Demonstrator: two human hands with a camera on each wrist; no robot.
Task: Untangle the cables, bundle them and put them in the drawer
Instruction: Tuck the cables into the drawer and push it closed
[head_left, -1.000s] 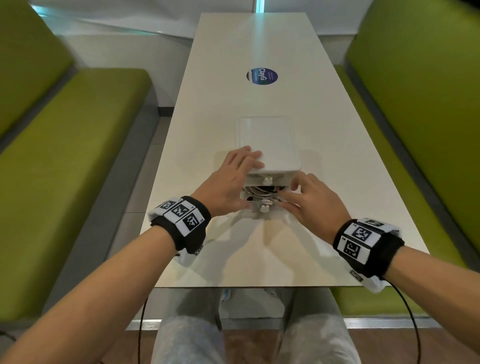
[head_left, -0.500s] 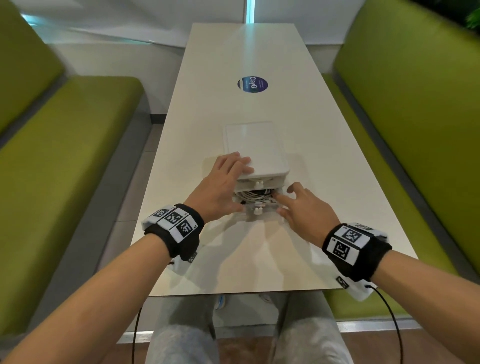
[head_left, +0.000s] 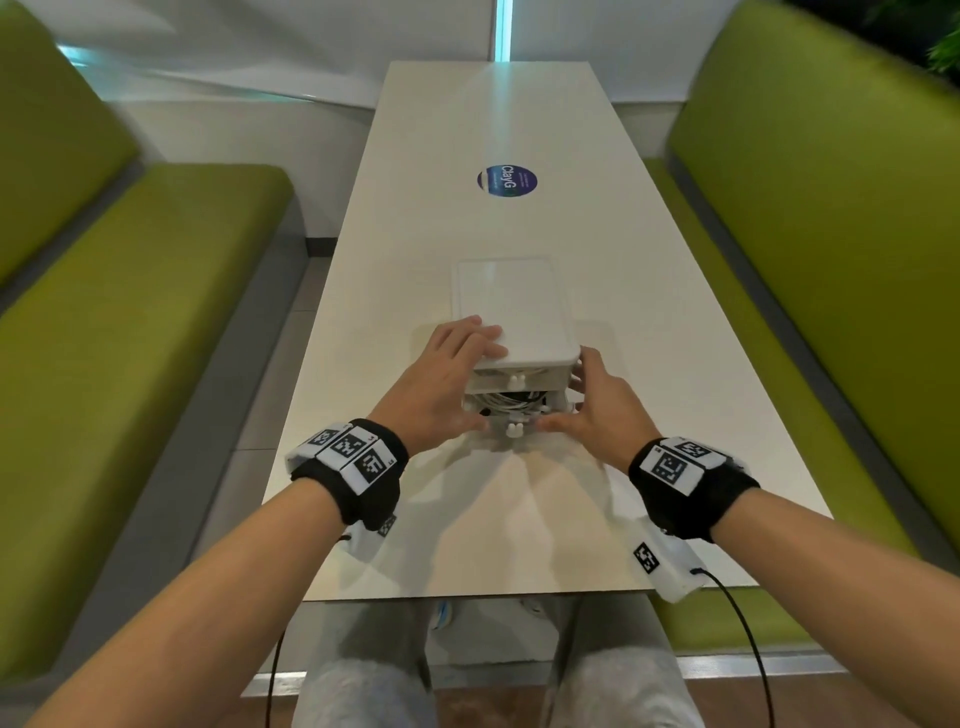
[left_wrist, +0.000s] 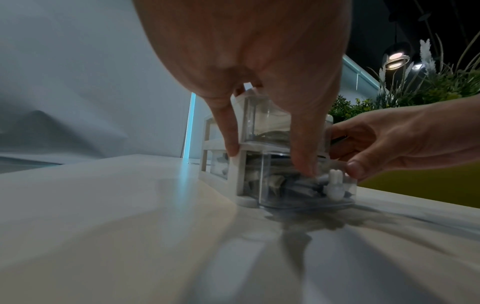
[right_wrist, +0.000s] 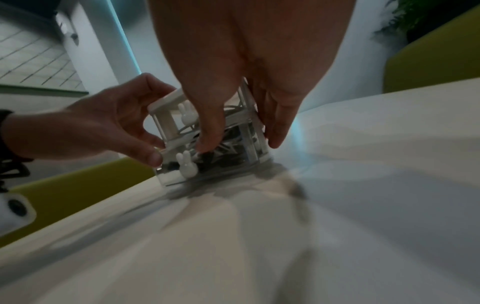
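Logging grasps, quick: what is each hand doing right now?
Left hand: grips the drawer unit, fingers on top, thumb on the lower drawer.
Right hand: grips the unit's side, thumb on that drawer.

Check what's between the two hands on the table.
The drawer unit: its lower drawer, part open with cables inside, sits between the left hand and right hand. Head view shows it.

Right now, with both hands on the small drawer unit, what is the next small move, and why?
Probably push the lower drawer shut with both thumbs while the fingers steady the drawer unit. The cables already lie inside it, it stands partly pulled out, and the left hand and right hand each have a thumb at its front.
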